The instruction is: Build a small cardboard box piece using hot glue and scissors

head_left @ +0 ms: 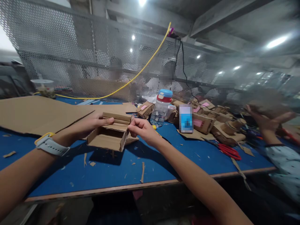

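Note:
A small open cardboard box (106, 141) is held up in front of me, tilted, above the blue table. My left hand (97, 121) grips its far left edge, the thumb laid over the folded cardboard flap. At the box's right side, my right hand (140, 128) pinches the edge near the upper right corner between thumb and fingers. Whether a small piece is also in that pinch, I cannot make out. The box casts a shadow on the table below it.
A large cardboard sheet (42, 112) covers the left back. Beyond the box stand a water bottle (160, 109), a phone (186, 120) and several cardboard models (225, 125). Red-handled scissors (228, 151) and scraps lie on the blue table (93, 178). Another person's hand (264, 123) is at right.

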The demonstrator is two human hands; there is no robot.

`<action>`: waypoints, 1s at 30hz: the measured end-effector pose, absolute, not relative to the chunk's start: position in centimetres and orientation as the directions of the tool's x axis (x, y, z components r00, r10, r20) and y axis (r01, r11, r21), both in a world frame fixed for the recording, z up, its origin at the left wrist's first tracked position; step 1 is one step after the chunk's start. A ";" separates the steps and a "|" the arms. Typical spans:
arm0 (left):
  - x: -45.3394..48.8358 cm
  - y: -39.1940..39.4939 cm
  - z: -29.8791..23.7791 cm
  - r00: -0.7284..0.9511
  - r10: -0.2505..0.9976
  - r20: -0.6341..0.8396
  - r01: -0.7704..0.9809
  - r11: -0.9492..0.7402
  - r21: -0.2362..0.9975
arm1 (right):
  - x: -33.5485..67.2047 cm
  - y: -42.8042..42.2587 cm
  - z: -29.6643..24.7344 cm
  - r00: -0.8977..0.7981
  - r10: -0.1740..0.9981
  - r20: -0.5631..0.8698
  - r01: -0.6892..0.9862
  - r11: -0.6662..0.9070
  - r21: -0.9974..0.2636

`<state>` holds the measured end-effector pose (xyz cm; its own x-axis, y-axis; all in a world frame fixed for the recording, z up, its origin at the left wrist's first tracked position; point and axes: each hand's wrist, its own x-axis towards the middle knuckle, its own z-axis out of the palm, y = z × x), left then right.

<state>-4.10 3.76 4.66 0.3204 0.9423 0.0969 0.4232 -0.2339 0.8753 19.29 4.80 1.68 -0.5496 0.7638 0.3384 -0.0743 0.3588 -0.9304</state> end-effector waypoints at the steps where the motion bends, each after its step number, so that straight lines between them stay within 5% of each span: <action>1: -4.1 3.8 4.6 0.315 0.943 0.107 0.429 -0.242 0.870 | 19.3 4.9 1.7 -0.547 0.766 0.339 -0.067 0.364 -0.929; 15: -4.5 4.6 4.0 0.314 0.937 0.154 0.450 -0.290 0.844 | 19.1 5.5 1.0 -0.399 0.826 0.399 0.154 0.489 -0.859; 30: -3.9 3.9 4.1 0.280 0.954 0.108 0.409 -0.220 0.886 | 18.8 5.0 1.3 -0.407 0.856 0.320 -0.006 0.347 -0.938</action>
